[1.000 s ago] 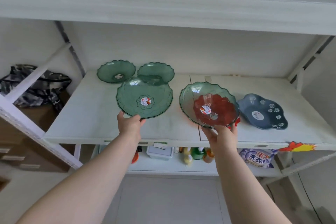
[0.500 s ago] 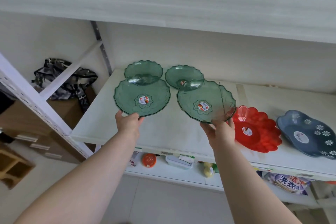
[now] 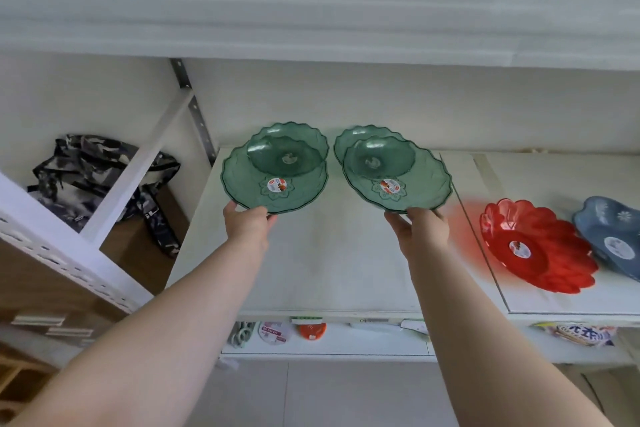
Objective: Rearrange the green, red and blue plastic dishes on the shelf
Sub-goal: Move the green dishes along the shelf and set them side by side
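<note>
Fingers (image 3: 398,218) of both hands grip 2 green dishes' (image 3: 239,184) near rims.

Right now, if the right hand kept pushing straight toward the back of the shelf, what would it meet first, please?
Probably the small green dish behind the large green dish that the right hand holds; depth is unclear.

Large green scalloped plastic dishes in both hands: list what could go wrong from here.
1. The left hand and right hand each pinch only the near rim of a large green scalloped plastic dish, so either could tip or slip.
2. Both are held close to the small green dishes behind them and might knock them.
</note>
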